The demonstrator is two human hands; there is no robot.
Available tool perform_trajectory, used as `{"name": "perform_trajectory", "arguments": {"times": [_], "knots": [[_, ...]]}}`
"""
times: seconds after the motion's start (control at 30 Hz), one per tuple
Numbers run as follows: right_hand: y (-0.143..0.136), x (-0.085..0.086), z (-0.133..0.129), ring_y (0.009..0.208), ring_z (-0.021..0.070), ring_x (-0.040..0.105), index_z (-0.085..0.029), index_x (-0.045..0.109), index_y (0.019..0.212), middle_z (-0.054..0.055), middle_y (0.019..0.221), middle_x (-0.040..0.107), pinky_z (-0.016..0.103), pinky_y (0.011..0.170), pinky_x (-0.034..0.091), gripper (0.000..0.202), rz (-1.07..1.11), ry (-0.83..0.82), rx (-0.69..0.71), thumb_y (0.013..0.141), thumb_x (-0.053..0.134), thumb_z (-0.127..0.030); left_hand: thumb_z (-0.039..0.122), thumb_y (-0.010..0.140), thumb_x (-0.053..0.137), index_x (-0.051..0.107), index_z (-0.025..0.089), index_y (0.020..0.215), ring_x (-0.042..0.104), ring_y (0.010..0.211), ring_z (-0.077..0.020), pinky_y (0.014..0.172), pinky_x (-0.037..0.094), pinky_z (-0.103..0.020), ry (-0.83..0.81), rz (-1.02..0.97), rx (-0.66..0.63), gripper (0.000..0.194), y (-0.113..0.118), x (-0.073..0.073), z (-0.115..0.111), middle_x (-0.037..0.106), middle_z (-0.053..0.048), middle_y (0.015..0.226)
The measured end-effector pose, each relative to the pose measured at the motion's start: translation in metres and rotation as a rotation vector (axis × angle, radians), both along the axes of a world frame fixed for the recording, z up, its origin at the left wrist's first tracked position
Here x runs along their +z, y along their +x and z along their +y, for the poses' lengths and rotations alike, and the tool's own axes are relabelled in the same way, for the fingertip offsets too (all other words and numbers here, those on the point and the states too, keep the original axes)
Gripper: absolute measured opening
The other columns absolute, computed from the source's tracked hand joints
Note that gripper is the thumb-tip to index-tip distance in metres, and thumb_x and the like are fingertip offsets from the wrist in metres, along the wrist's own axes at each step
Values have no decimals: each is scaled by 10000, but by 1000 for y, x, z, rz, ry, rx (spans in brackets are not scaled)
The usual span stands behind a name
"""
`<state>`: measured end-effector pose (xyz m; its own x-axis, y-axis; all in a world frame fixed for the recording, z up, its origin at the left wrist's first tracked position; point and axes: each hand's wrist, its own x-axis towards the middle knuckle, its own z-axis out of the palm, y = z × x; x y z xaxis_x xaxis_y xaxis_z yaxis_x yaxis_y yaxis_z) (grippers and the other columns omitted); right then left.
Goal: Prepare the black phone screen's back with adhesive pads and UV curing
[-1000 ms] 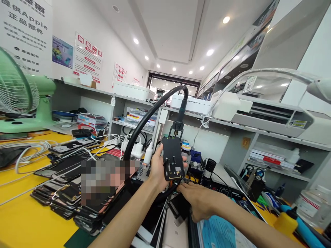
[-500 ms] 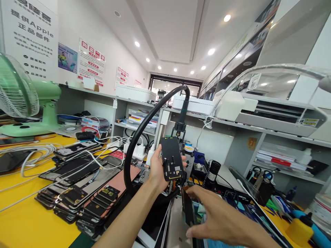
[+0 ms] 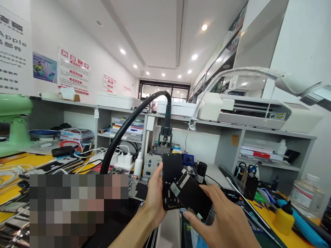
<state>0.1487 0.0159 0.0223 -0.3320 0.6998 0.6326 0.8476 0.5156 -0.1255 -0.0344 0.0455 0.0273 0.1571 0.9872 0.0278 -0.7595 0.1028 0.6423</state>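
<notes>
Phone screen panel: in front of the person, tilted, pale strips and small tabs at its upper-left end; that end overlaps a second phone part, though whether the two touch cannot be told.
Right hand: fingers gripping the panel by its edges, thumb near the lower corner; the edge hold probably spares the flat face and leaves the strip end in sight.
Left hand: fingers gripping the second part from behind and along its side, so its face is left uncovered.
Phone display assembly: that second part, nearly upright, component side toward the wearer, likely so the small pieces at its lower end can be seen.
Pale phone: just below both hands, partly covered by the forearm.
Left of the hands: a pixelated patch hides much of what lies there; the yellow table shows past it.
Yellow bottle: well to the right, near a clear capped jar, within reach yet apart from the handling space.
Black hose: arched beyond the left hand, its nozzle end hanging behind the assembly, presumably carried high to stay off the parts.
White squeeze bottle: upright, beside white chargers.
Printer: on the far shelf, perhaps raised there to save working room.
</notes>
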Motion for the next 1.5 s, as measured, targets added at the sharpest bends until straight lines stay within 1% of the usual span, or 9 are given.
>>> {"name": "perform_trajectory", "arguments": {"times": [0.37,0.47,0.57,0.63,0.73,0.9,1.07,1.3,1.5], "knots": [[-14,-3,-2,878,314,671,-229,513,1081,100,985,675,413,677,526,407,271,-35,-127,832,647,-523,558,869,546,632,179,1274,731,914,-319,846,534,-421,-35,35,-61,562,20,-7,-14,775,-108,1034],[-2,-3,4,882,295,671,-208,517,1136,105,1017,651,398,663,552,435,171,18,-20,834,658,-488,580,849,564,664,178,1223,734,890,-308,821,539,-397,-35,40,-101,558,20,-9,-14,780,-96,1013],[22,2,11,1099,307,599,-209,453,1303,122,1209,580,432,866,548,551,13,113,149,829,680,-374,589,827,589,698,147,1150,738,857,-305,785,544,-379,-69,70,-187,558,15,-10,-9,788,-99,942],[37,8,13,1193,295,535,-247,397,1375,105,1295,526,437,947,517,599,-45,99,191,846,665,-325,607,809,598,713,125,1101,738,840,-307,757,547,-371,-99,90,-263,574,10,-9,-3,788,-110,906],[49,17,9,1172,276,529,-293,377,1396,83,1331,489,415,906,540,638,-164,21,205,829,666,-267,607,802,604,722,106,1050,738,824,-303,727,547,-354,-127,101,-362,571,2,-7,4,785,-122,873],[41,33,-4,1201,284,476,-308,425,1378,78,1302,491,456,963,500,693,-344,42,302,750,628,-99,564,830,587,717,85,1025,736,832,-289,713,542,-331,-125,88,-487,533,-1,-5,5,778,-151,876],[30,47,-7,1318,319,368,-326,478,1344,60,1329,491,531,1064,406,715,-484,55,310,686,602,-75,541,858,557,715,84,1017,732,838,-267,760,535,-320,-121,79,-558,508,4,-8,0,775,-157,897],[16,59,-6,1194,334,506,-260,587,1232,91,1181,603,496,982,468,583,-564,48,348,682,651,-77,561,852,555,716,80,993,726,683,-260,624,537,-324,-163,101,-604,527,8,-6,-4,774,-155,819],[12,73,-14,1120,303,548,-279,595,1235,72,1170,620,450,950,466,554,-498,-77,381,711,720,-148,549,847,576,719,91,986,727,693,-244,683,552,-323,-155,91,-549,500,8,-5,-4,774,-139,807]]}}
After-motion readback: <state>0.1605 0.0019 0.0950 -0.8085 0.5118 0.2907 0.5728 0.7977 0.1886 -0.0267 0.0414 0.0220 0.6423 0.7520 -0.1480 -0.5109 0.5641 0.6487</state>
